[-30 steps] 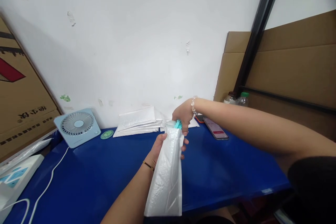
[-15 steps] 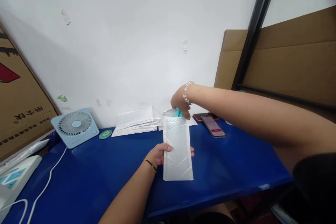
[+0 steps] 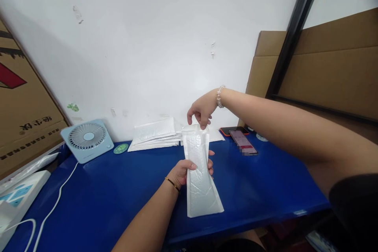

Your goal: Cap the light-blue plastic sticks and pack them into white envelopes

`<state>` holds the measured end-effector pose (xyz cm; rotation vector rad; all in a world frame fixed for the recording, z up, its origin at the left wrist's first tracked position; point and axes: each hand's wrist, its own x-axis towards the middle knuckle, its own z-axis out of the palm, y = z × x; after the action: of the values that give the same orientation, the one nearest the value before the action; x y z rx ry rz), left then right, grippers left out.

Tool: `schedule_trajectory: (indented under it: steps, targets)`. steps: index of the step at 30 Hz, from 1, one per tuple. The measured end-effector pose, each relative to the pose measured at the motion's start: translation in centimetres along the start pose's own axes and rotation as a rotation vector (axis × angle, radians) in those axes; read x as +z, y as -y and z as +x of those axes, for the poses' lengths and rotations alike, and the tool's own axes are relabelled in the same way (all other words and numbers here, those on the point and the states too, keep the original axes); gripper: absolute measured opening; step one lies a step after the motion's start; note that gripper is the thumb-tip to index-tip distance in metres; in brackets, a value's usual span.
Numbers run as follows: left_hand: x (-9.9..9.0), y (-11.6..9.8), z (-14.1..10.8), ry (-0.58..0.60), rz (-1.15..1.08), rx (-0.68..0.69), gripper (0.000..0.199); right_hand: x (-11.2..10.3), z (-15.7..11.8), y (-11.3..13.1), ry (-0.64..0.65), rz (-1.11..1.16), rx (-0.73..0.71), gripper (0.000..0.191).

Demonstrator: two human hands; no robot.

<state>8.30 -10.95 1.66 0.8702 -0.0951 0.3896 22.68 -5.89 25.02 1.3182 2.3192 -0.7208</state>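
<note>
A white padded bubble mailer (image 3: 198, 181) stands tilted above the blue table, pinched in at its middle. My left hand (image 3: 185, 170) is closed around it, thumb on the front face and fingers round the right edge. My right hand (image 3: 203, 109) hangs over the mailer's top opening, fingers bent downward and apart. One of its fingertips is at the right part of the opening, and nothing shows between the fingers. What lies inside the mailer is hidden.
Behind the mailer, more white padded mailers (image 3: 155, 134) lie stacked by the wall. A blue fan (image 3: 102, 145) and green coaster (image 3: 121, 149) are left, a power strip (image 3: 26, 193) nearer me. Two phones (image 3: 240, 138) lie right. Cardboard (image 3: 265, 63) leans behind the blue table (image 3: 118, 204).
Teal material under my right hand has gone out of sight at the mailer's opening. That hand has risen slightly. My left hand now squeezes the mailer, whose bottom has swung right.
</note>
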Motion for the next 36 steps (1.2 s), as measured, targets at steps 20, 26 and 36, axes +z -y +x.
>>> schedule_trajectory:
  steps: [20, 26, 36]
  targets:
    - [-2.0, -2.3, -0.7, -0.451, -0.091, -0.032, 0.025, 7.3, 1.1, -6.1, -0.479, 0.584, -0.464, 0.041]
    - [-1.3, -2.9, -1.2, -0.283, -0.205, -0.084, 0.033, 9.4, 2.8, -6.5, -0.616, 0.721, -0.488, 0.027]
    - [-3.1, -4.9, -1.7, -0.535, -0.261, 0.312, 0.068, 14.4, 3.8, -17.2, -1.160, 1.220, 0.132, 0.018]
